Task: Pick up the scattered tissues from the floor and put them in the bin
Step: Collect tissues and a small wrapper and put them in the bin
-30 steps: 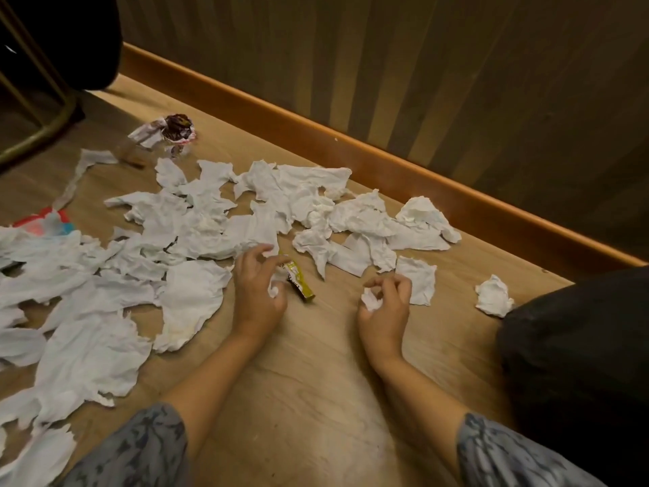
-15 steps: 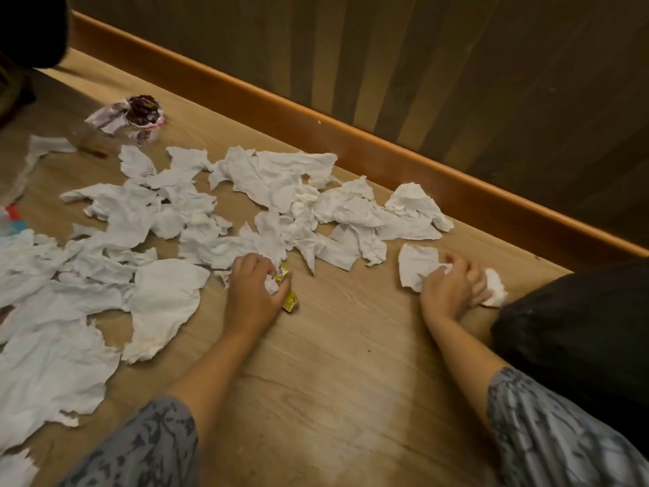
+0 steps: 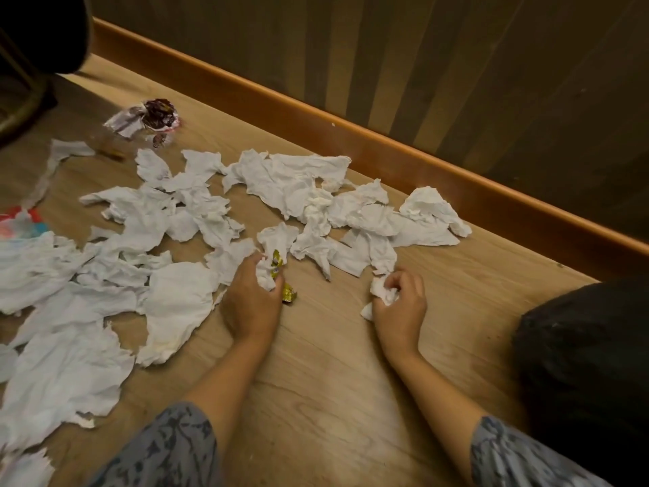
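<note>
Several crumpled white tissues (image 3: 291, 184) lie scattered over the wooden floor, from the far left to the skirting board. My left hand (image 3: 251, 300) is shut on a wad of tissue together with a yellow wrapper (image 3: 277, 263). My right hand (image 3: 400, 307) is shut on crumpled white tissues (image 3: 382, 293), low over the floor. A black bin bag (image 3: 583, 367) sits at the right edge, a short way right of my right hand.
A dark red and white crumpled wrapper (image 3: 151, 116) lies at the back left. A red and blue packet (image 3: 21, 219) shows at the left edge. A dark object on a metal frame (image 3: 31, 47) fills the top left corner. A wooden skirting board (image 3: 386, 149) lines the wall.
My right hand has come back left from beside the bag, with more tissue in it; two tissues at the right are gone from the floor. My left hand has gathered the yellow wrapper with its tissue.
</note>
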A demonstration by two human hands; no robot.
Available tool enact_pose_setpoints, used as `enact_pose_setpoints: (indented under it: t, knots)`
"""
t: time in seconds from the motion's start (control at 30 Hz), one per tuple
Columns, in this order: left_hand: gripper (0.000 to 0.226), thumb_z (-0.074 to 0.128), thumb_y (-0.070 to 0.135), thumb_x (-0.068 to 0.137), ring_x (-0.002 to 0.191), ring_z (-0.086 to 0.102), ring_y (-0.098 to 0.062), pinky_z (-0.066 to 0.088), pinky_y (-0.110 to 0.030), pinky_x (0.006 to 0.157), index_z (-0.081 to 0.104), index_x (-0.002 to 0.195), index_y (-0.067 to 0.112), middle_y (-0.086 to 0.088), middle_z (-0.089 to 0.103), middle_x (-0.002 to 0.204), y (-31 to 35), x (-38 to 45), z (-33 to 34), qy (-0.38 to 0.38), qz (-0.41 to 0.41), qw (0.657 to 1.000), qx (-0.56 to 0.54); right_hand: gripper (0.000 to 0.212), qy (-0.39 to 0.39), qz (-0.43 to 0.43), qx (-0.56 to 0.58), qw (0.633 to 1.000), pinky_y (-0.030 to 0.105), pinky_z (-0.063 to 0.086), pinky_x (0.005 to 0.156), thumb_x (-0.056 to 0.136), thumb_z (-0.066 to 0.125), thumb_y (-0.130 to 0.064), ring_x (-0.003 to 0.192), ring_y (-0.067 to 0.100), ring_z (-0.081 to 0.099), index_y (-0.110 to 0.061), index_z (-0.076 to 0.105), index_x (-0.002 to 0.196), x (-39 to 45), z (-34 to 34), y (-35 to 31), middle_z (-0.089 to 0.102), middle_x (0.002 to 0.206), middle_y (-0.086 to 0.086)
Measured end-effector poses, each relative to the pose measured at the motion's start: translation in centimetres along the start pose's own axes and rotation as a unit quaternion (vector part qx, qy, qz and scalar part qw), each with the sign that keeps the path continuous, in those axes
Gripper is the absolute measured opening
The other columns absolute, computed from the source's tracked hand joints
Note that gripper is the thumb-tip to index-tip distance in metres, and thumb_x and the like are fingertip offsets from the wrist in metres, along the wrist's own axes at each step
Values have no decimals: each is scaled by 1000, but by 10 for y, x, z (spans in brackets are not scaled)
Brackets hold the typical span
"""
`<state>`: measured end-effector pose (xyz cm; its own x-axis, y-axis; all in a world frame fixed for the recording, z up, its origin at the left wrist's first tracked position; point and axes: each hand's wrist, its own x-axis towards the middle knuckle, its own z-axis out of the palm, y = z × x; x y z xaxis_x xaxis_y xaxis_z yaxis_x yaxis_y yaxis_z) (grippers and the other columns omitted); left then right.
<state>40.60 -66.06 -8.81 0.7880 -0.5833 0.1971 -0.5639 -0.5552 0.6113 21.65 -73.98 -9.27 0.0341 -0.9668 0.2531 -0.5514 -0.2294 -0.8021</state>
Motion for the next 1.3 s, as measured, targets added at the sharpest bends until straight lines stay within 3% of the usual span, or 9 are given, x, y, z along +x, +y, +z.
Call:
enact_pose_setpoints:
  t: [0.13,0.27,0.33,0.47,0.67,0.87,1.03,1.13,1.3]
  knots:
    - [41,68,56,78,79,60,-17,26,-36,80,68,108,28,6,70,89,-4,-2,1,49,48,994,86,26,-82,-89,27,992,6,39,79,73,69,14,88,7,54,-6,67,89,-6,2,-11,59,95,4]
    - [27,70,44,81,74,58,-21,42,-43,94,74,88,18,-2,62,77,-11,-1,4,28,60,998,17,25,-97,-178,18,979,11,36,91,72,65,14,107,19,53,-7,72,84,29,19,-43,60,109,11]
    - [19,76,26,77,81,54,-23,51,-42,75,70,80,8,-8,56,85,-11,-1,3,21,61,997,-52,33,-74,-152,-14,986,25,28,105,76,57,12,124,27,45,-13,73,91,57,36,-58,59,125,10]
    - [25,71,1,71,129,37,-30,34,-33,107,67,93,11,-14,42,139,-10,-2,-1,-48,93,991,-78,46,-163,-25,-191,968,53,-17,113,93,44,-9,149,31,3,-31,56,132,73,58,-46,23,160,4]
    - [59,60,12,74,128,42,-25,29,-47,108,54,130,30,-2,51,136,-11,-11,-6,-139,166,976,15,79,-222,-118,-219,943,47,13,120,83,33,-79,142,27,26,-22,53,134,7,45,-27,42,148,9]
    - [66,59,59,80,107,47,-19,38,-37,96,46,138,30,-3,54,111,-14,-40,-15,-154,316,935,38,36,-181,-148,-115,965,42,44,89,76,58,-30,100,29,53,-11,60,107,-33,13,-20,59,103,8]
    - [32,62,34,77,92,49,-24,43,-36,78,63,107,23,-4,57,98,-29,-70,-30,-160,286,944,41,64,-195,-143,-108,964,35,47,84,72,65,-9,102,24,51,-22,54,134,-66,-28,-12,53,112,8]
    - [29,70,24,65,80,52,-25,34,-29,71,55,89,20,-2,55,85,-44,-88,-48,-206,243,947,41,44,-182,-169,-118,961,39,49,89,72,64,-3,117,31,48,-21,71,111,-76,-54,-4,47,132,18]
    - [26,74,21,73,80,56,-24,35,-27,67,52,87,17,-1,53,89,-56,-94,-88,-307,237,919,71,33,-171,71,-104,977,22,25,105,81,57,3,134,26,36,-12,75,105,-78,-88,-15,35,150,21]
